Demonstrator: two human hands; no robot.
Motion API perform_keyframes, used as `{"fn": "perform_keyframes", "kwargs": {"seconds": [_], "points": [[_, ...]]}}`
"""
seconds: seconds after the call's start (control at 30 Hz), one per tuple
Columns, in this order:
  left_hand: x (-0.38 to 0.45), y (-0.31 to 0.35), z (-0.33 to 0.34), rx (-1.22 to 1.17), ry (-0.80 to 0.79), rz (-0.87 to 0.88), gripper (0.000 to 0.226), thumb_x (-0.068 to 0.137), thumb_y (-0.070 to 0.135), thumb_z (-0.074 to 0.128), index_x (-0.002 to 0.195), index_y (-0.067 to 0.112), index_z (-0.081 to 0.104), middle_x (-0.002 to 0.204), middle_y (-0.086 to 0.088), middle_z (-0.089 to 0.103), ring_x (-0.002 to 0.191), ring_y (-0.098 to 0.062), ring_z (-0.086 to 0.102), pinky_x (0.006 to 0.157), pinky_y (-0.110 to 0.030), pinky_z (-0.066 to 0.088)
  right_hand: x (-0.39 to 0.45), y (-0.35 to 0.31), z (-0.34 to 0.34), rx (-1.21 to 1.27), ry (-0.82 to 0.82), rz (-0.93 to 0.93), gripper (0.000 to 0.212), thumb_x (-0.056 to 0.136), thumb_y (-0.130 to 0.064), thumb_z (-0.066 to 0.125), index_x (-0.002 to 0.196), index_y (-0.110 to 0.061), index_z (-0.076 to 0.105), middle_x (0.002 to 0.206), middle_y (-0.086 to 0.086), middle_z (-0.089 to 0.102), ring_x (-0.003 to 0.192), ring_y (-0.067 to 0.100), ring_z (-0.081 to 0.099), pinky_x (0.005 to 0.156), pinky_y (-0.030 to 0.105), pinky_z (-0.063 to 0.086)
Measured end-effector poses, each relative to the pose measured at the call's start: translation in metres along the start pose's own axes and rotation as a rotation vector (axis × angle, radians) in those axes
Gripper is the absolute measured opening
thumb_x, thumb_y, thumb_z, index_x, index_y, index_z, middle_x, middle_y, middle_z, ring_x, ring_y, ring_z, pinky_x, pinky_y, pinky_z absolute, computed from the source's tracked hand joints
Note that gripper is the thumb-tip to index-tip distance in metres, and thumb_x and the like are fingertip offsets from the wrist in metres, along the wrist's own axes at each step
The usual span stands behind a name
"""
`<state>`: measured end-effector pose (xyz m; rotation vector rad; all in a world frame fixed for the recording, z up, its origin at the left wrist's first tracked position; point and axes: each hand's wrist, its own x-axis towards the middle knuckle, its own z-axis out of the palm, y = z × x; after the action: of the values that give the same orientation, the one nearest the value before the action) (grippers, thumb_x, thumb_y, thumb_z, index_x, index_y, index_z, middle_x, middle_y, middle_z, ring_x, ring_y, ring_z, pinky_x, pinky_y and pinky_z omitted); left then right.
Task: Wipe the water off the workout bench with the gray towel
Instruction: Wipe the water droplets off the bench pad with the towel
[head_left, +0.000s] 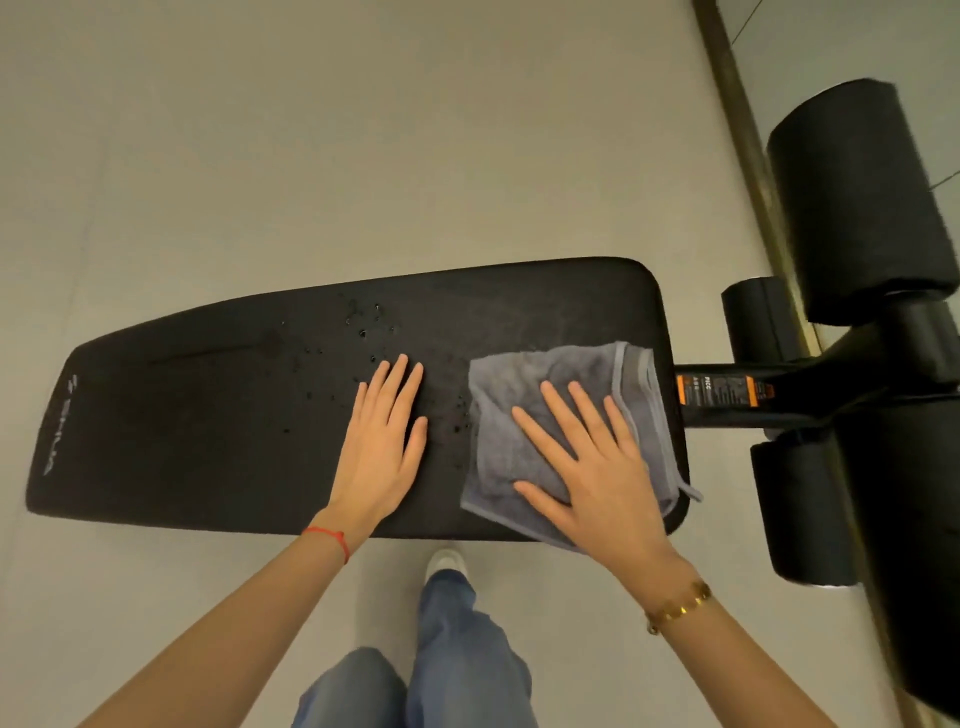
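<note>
Head view, looking down. The black bench pad (208, 415), serving as the tabletop, lay lengthwise across the frame. The towel (524, 410), gray and folded, lay on its right end, one corner hanging over the near edge. The right hand (597, 467) rested flat on the towel with fingers spread, an open grip pressing rather than clasping; the cloth under the palm was hidden. The left hand (382, 447) lay flat and empty on the bare pad just beside the towel. Droplets (363, 325) were scattered mid-pad, faint against the black and hard to count. The foam rollers (857, 208) at right were partly cut off. The label (711, 392) on the frame was unreadable.
</note>
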<state>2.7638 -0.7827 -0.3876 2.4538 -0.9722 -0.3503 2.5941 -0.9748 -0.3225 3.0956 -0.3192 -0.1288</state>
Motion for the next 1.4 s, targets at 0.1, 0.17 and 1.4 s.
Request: {"fn": "perform_keyframes", "kwargs": {"seconds": [0.1,0.17,1.4], "points": [[0.001,-0.009,0.002,-0.004,0.04,0.054,0.055,0.102,0.033,0.029,0.154,0.021,0.018,0.162,0.004,0.011,0.15,-0.011,0.0,0.123,-0.041,0.009,0.027,0.016,0.0,-0.021,0.035,0.041,0.069,0.094,-0.068,0.034,0.153,-0.033,0.023,0.163,0.003,0.018,0.151,0.026,0.013,0.122,0.049,0.013],[0.001,-0.013,0.004,-0.032,0.086,0.052,0.054,0.102,0.034,0.029,0.153,0.021,0.02,0.162,0.005,0.014,0.15,-0.009,0.002,0.123,-0.039,0.009,0.073,0.024,-0.001,-0.029,0.086,0.131,0.068,0.094,-0.068,0.033,0.151,-0.032,0.031,0.16,0.005,0.026,0.149,0.028,0.021,0.122,0.049,0.013],[-0.015,-0.07,0.018,-0.183,0.338,0.096,0.05,0.101,0.031,0.035,0.148,0.017,0.035,0.156,-0.001,0.031,0.147,-0.016,0.022,0.122,-0.037,0.011,0.046,-0.064,0.025,-0.071,0.211,0.036,0.08,0.083,-0.083,0.021,0.148,-0.038,0.032,0.159,-0.005,0.029,0.149,0.021,0.02,0.122,0.043,0.01]]}}
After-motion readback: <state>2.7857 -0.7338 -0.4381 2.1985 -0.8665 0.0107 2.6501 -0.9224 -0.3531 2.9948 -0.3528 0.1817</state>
